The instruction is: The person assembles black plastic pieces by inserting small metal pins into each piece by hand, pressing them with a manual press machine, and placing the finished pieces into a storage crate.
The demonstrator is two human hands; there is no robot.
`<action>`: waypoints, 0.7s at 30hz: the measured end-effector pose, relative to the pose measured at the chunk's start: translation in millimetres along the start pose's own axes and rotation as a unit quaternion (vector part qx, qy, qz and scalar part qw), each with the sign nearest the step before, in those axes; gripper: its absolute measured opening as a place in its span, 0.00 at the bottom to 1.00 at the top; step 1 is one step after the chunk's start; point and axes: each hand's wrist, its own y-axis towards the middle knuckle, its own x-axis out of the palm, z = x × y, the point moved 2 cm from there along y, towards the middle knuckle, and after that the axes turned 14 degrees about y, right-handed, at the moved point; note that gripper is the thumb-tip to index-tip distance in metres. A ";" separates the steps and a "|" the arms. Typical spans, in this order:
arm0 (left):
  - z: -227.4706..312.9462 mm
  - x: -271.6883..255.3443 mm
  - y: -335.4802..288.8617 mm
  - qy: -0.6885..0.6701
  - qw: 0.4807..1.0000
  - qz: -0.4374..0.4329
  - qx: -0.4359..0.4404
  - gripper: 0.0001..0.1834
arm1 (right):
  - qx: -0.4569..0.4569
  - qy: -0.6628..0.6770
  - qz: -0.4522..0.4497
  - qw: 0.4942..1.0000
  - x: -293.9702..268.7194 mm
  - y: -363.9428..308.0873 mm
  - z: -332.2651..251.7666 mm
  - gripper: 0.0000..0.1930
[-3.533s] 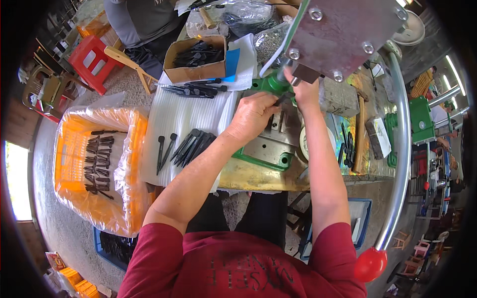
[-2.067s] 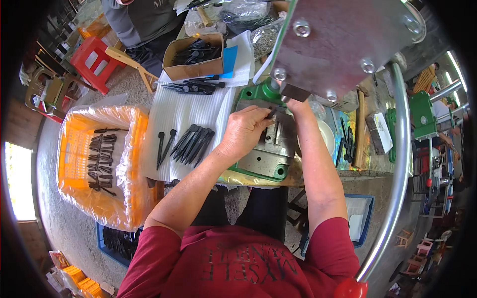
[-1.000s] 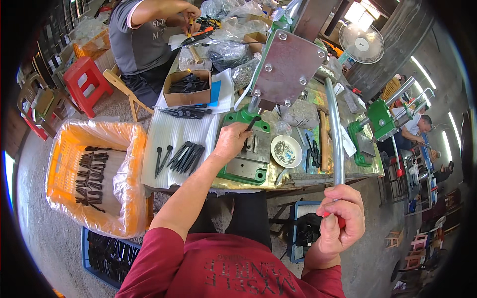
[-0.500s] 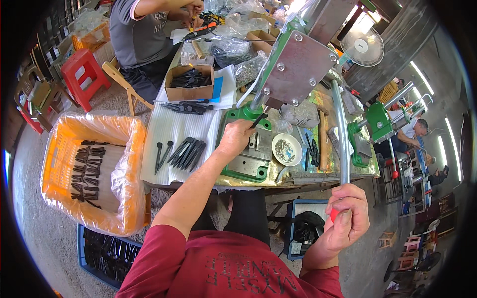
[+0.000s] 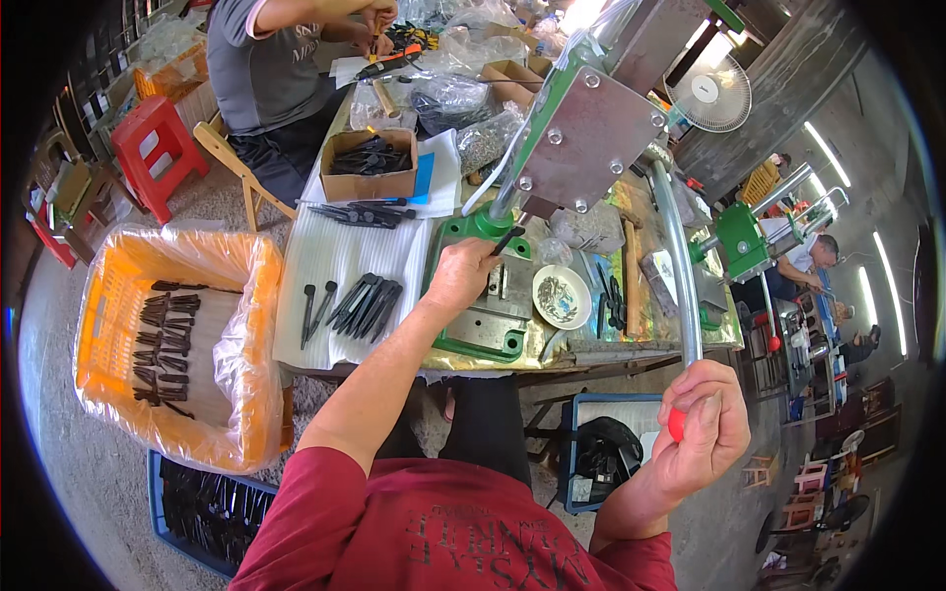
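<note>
My left hand (image 5: 460, 278) is closed on a slim black plastic piece (image 5: 508, 240), holding one end of it beneath the ram of a green hand press (image 5: 589, 138). The far end of that piece reaches the press's metal fixture, and its exact seating is hidden. My right hand (image 5: 705, 419) wraps round the red knob (image 5: 677, 424) at the bottom of the press's long steel lever (image 5: 680, 276). Left of the press base, several black pieces (image 5: 365, 305) with wider heads lie on white foam sheet (image 5: 305, 256). A white bowl (image 5: 583, 282) of small metal parts sits right of the base.
An orange crate (image 5: 94, 325) lined with plastic holds rows of black pieces on my left, above a blue crate (image 5: 153, 492). A cardboard box (image 5: 370, 185) of black pieces stands farther back. A co-worker (image 5: 266, 79) sits at the far left. Another green press (image 5: 739, 236) stands right.
My right hand and the lever's knob have shifted slightly right and outward. My left hand keeps its hold on the black piece at the press. The whole view has moved a little.
</note>
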 end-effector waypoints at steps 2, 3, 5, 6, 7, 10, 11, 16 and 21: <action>-0.8 -0.5 -0.4 -0.007 1.000 0.001 -0.003 0.07 | 0.002 -0.006 -0.002 1.000 1.7 0.5 -1.0 0.13; -1.3 -0.6 -0.3 -0.013 1.000 0.003 -0.005 0.07 | 0.002 -0.011 -0.005 1.000 2.4 1.0 -0.9 0.12; -0.7 0.7 0.3 -0.018 1.000 0.001 -0.007 0.07 | 0.000 -0.032 -0.029 0.999 0.1 2.4 0.6 0.13; -0.4 0.8 0.9 -0.023 1.000 0.002 -0.007 0.07 | -0.005 -0.050 -0.055 0.997 -0.2 1.9 2.2 0.14; -1.6 -0.6 2.0 -0.021 1.000 -0.001 -0.012 0.07 | 0.005 -0.007 -0.038 0.999 -1.0 -3.6 5.7 0.12; -2.9 -6.9 -7.4 0.043 0.999 0.026 0.021 0.07 | -0.011 -0.303 -0.323 0.896 -3.0 -43.7 92.5 0.08; 6.6 1.5 -5.8 0.040 0.999 0.007 0.022 0.07 | -0.152 -0.208 -0.194 0.947 -4.1 -51.6 120.7 0.07; -5.0 3.4 0.0 0.020 1.000 0.013 0.006 0.07 | -0.169 -0.147 -0.202 0.953 0.2 -51.5 133.4 0.06; -3.0 2.8 -1.4 0.000 0.999 0.032 0.018 0.07 | -0.183 -0.138 -0.197 0.953 0.4 -48.8 127.8 0.09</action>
